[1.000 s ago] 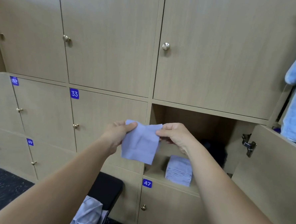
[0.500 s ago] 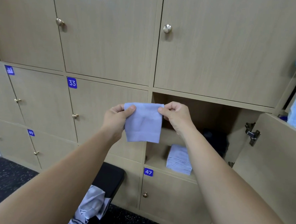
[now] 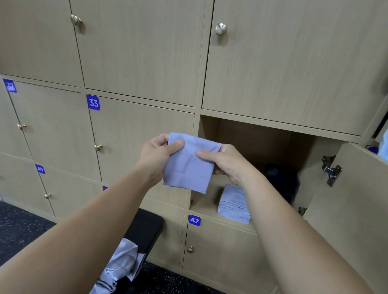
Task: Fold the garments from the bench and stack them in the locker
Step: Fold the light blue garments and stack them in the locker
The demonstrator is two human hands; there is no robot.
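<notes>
Head view, down toward lockers point(image 3: 137, 52)

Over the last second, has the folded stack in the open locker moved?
No. The folded stack still sits just up and right of the 47 label, as it did a second ago; only the camera shifted.

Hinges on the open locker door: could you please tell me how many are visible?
2: upper hinge and lower hinge below it, on the open door.

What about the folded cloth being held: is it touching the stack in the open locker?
Apart. The head view shows bare shelf between the held cloth's lower edge and the stack of folded cloths.
</notes>
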